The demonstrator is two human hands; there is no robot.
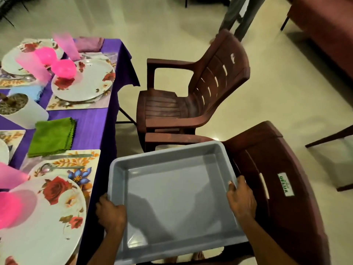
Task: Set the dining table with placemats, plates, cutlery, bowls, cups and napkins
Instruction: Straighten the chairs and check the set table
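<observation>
An empty grey plastic tray is held level over the near brown chair. My left hand grips its left rim and my right hand grips its right rim. On the purple-clothed table at left lie floral placemats, flowered plates, a knife, a spoon, pink cups, a pink bowl and a folded green napkin.
A second brown plastic chair stands beside the table's right edge, ahead of the tray. A white pot sits mid-table. A person's legs show at the top, and dark furniture fills the top right. Pale tiled floor lies between.
</observation>
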